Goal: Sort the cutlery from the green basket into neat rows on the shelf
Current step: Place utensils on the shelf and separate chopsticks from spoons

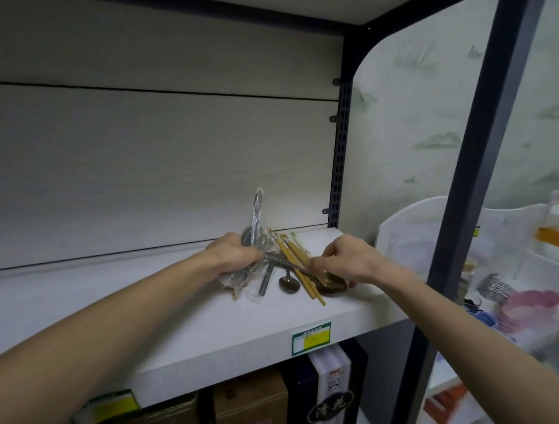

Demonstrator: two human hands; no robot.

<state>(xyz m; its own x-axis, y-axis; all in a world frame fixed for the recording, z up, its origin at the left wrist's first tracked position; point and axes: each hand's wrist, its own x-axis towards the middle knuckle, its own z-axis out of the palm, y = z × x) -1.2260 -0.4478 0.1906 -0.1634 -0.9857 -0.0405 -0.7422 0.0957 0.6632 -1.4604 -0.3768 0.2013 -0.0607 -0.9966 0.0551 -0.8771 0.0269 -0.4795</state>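
- The person stands before a white wooden shelf [170, 307] and reaches with both arms to a mixed pile of cutlery near its right end, a little in from the near edge.
- The left hand [231, 253] has its fingers curled around a bunch of grey metal spoons in clear plastic wrap [252, 243]; one wrapped spoon stands up above the fist, and other ends come out below it onto the shelf.
- The right hand [341, 257] is bent down with the fingertips pinching among the yellow bamboo chopsticks [301, 263]; which piece exactly it holds, I cannot tell.
- Between the hands lie a small dark metal spoon [288, 283] and a dark flat handle [266, 279]; a dark brown wooden spoon [332, 287] lies just under the right hand.
- The green basket is not in view, and no neat row is formed yet, so I judge the sorting is at its beginning.
- Risk: the chopsticks point toward the near edge, so a pull on crossed pieces could roll them off the shelf.
- Risk: the plastic wrap looks slippery, so spoons could slide out of the left fist.
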